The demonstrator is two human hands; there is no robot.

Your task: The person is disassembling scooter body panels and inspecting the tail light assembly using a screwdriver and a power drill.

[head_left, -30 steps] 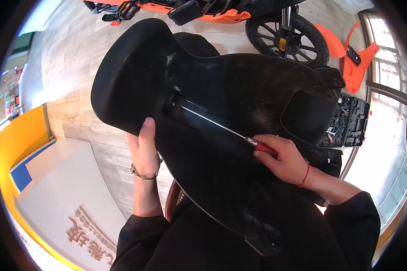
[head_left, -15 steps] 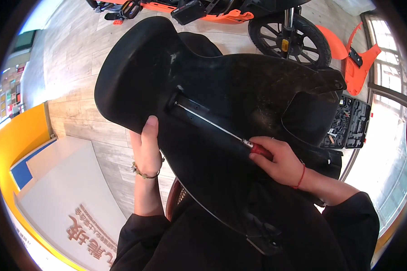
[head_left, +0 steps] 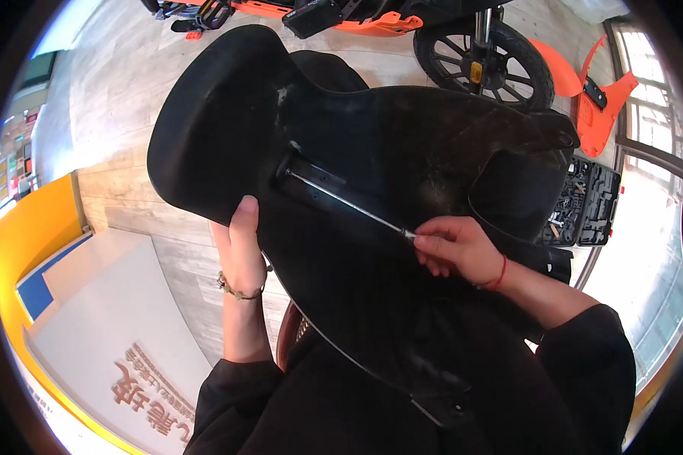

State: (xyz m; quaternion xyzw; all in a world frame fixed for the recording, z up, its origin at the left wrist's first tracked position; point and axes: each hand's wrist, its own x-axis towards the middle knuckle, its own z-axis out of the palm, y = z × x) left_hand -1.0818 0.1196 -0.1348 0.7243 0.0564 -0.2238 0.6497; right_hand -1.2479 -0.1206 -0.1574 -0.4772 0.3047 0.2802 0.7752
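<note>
A large black moulded plastic panel (head_left: 402, 144), scuffed on its surface, lies across my lap. My left hand (head_left: 239, 246) grips its near left edge, thumb on top and fingers underneath. In my right hand (head_left: 457, 250) is a screwdriver (head_left: 349, 203) with a long thin metal shaft, held by thumb and fingers at the top of the shaft. Its red handle is hidden inside the hand. The shaft slants up and left, and its tip sits at a recess (head_left: 287, 168) in the panel.
An orange and black scooter with a spoked black wheel (head_left: 482, 68) stands at the back. Orange body panels (head_left: 603, 114) lean at the right. An opened black tool case (head_left: 580, 205) lies on the wood floor (head_left: 121, 133). A white and yellow counter (head_left: 121, 303) is at the left.
My right fingers have shifted up over the screwdriver's handle to its collar, so the red handle no longer shows. The panel has moved slightly up and left with my left hand.
</note>
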